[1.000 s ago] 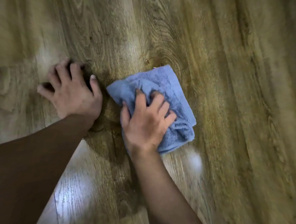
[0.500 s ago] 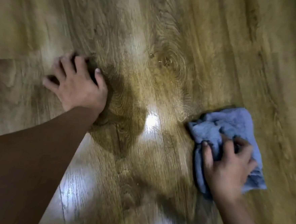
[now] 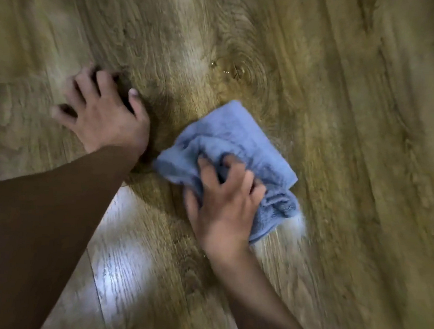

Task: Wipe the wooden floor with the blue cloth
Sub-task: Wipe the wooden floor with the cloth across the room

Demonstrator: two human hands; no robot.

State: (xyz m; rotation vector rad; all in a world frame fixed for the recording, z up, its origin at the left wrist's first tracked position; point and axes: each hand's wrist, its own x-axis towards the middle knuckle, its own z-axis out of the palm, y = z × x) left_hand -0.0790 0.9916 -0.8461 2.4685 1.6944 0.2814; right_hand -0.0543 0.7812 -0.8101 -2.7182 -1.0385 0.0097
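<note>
Floor: wooden floor, brown planks with strong swirling grain and a knot above the cloth; a plank seam is seen at lower left; glossy, with a pale glare patch between the forearms.
Cloth: blue cloth, soft terry weave, folded and bunched into a rough rectangle, lying flat on the floor near mid-frame, just right of the left wrist.
Right hand: right hand is laid on the cloth's near half, its fingers curled into the folds so that fabric is gripped.
Left hand: left hand is spread on the bare floor, fingers straight and splayed, nothing held.
Sleeve: dark brown sleeve is worn on the left arm; the right forearm is bare.
Change: half a second earlier the cloth and right hand were seen far right; both are now found back near the centre. The left hand is unmoved.
Writing: none can be read; the edges are blurred by motion.
</note>
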